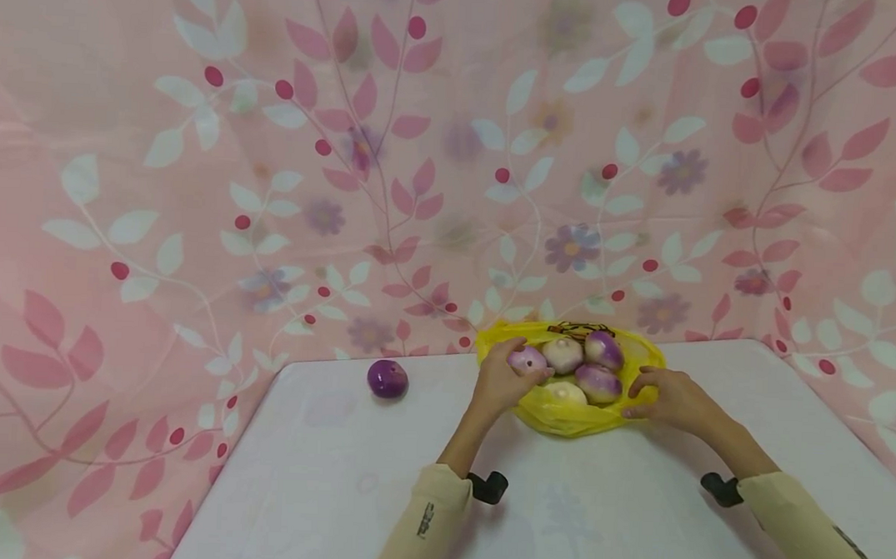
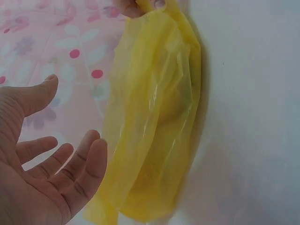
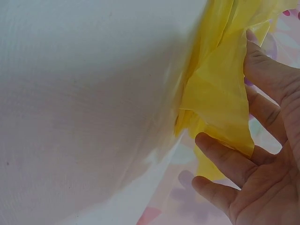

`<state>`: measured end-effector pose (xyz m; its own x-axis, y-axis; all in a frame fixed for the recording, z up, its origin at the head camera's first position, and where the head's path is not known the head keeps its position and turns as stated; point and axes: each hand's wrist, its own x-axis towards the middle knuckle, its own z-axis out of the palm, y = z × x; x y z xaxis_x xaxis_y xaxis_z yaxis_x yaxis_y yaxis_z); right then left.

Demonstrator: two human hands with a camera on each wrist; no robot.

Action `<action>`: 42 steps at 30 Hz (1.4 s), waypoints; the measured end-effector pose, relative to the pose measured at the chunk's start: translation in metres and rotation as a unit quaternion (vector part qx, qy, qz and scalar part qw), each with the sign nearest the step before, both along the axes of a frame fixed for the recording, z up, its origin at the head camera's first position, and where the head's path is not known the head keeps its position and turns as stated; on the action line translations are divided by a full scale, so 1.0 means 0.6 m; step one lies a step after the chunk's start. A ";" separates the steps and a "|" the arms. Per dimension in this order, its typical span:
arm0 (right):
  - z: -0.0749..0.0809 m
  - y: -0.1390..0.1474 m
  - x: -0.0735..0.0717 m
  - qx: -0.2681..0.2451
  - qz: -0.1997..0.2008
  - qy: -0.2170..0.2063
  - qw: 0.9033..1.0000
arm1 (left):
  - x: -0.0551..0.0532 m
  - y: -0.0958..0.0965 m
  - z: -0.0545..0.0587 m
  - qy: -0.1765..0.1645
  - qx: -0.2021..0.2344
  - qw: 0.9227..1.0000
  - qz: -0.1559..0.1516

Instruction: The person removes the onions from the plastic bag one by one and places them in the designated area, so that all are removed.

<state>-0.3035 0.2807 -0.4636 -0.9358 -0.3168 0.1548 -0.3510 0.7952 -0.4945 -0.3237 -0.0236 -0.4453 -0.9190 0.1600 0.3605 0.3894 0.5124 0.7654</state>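
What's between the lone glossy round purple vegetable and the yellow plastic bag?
Between the glossy round purple vegetable and the yellow plastic bag lies only a bare stretch of white tabletop, seen in the head view.

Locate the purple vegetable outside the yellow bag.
In the head view, the purple vegetable sits on the white table, near its back left corner, left of the yellow bag.

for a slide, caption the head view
Left hand and right hand at a yellow bag of vegetables, a purple one apart on the table.
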 end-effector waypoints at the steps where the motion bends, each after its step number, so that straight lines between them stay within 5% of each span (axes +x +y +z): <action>1: 0.000 0.000 0.000 0.002 0.000 0.001 1.000 | 0.000 0.003 0.000 -0.004 0.003 1.000 -0.003; 13: 0.001 -0.001 0.000 -0.004 0.005 0.001 1.000 | 0.008 0.031 -0.006 -0.023 0.008 0.999 -0.047; 20: 0.001 0.000 0.000 -0.002 0.007 0.003 1.000 | 0.017 0.029 -0.004 0.005 -0.042 0.998 -0.053; 42: -0.003 0.000 -0.003 0.011 0.005 0.002 1.000 | 0.060 0.007 -0.015 -0.047 -0.114 0.991 -0.055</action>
